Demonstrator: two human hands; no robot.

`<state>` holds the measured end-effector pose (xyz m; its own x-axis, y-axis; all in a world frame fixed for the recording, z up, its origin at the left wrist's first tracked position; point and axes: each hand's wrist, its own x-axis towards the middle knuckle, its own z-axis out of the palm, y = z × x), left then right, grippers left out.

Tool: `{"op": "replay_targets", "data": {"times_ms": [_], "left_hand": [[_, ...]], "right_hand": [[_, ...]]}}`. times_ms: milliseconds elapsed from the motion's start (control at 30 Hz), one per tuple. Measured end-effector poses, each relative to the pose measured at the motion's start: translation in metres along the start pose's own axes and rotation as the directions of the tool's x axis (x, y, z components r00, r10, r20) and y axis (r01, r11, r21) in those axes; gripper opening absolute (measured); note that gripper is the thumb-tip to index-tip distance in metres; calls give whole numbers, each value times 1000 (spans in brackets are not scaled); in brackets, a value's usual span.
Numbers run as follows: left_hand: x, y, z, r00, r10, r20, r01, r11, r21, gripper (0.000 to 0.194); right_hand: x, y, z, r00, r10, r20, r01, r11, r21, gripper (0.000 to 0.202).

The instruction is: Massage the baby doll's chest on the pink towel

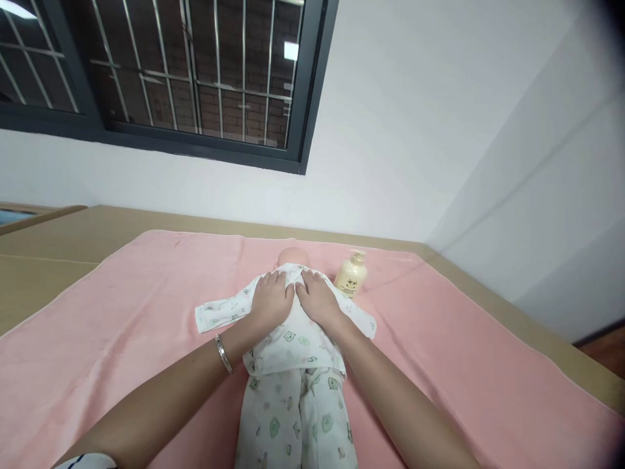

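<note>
Closest to me, a bit of white cuff (85, 461) with a dark line peeks out by the left arm. The soft white trousers (276, 423) of a doll (295, 335) come next, with little green and grey pictures on them. The doll lies stretched out in the middle of a pink blanket (146, 326), its legs toward me and its arms out to the sides. A shiny silver bracelet (223, 354) goes around the left wrist. The doll wears a white top (273, 352) with pictures too (some look like tiny animal faces). The left hand (271, 298) lies flat on the upper part of the top, its fingers close together and pointing away from me. The right hand (316, 296) lies flat right beside it, fingers close together too, and the two thumbs almost meet. Neither hand is pinching anything. Past the fingers is the doll's round, bare head (293, 256); I can't tell which way it faces. A cream pump bottle (351, 273) stands just beside the doll, on the right hand's side. The blanket covers much of a light brown table (63, 241). Behind that is a white wall (371, 163), with a dark window frame (303, 117) and metal bars (219, 65) up high. Bricks (205, 107) show behind the bars.
</note>
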<state>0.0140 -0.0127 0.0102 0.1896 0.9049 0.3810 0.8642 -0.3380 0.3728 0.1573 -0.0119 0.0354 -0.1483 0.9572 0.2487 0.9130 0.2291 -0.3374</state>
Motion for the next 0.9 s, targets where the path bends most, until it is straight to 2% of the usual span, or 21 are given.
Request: {"op": "replay_targets", "data": {"times_ms": [100,167,300,367,433,567,667,800,900], "left_hand": [[-5,7,-2,1000,10,-1,-10,1000,10,44],[-4,9,-5,1000,26,5,-25,1000,-5,44],[13,-3,-13,994,47,96,-36,992,-119,38],[19,-10,-14,989,46,137,-24,987,-162,36],[18,-11,-12,992,29,120,-12,990,-144,38],[4,3,-4,997,69,23,-68,996,-50,46],[5,7,-5,993,105,52,-100,991,-93,46],[18,-4,-12,990,57,128,-27,975,-220,47],[14,-2,-9,995,2,101,17,983,-184,50]], "right_hand": [[3,3,-9,999,-8,51,3,995,95,50],[0,-1,-15,998,-30,60,24,995,98,46],[-22,-30,-18,999,-27,48,31,995,-94,43],[-30,-41,-18,996,-65,66,75,984,-164,44],[-29,-41,-19,995,-71,76,82,984,-158,41],[-11,-19,-20,998,13,63,-6,994,-112,40],[-9,-19,-14,997,55,46,-45,981,-188,43],[-24,-38,-6,1000,7,30,1,957,-289,49],[-22,-35,-9,999,-30,27,36,970,-241,43]]}}
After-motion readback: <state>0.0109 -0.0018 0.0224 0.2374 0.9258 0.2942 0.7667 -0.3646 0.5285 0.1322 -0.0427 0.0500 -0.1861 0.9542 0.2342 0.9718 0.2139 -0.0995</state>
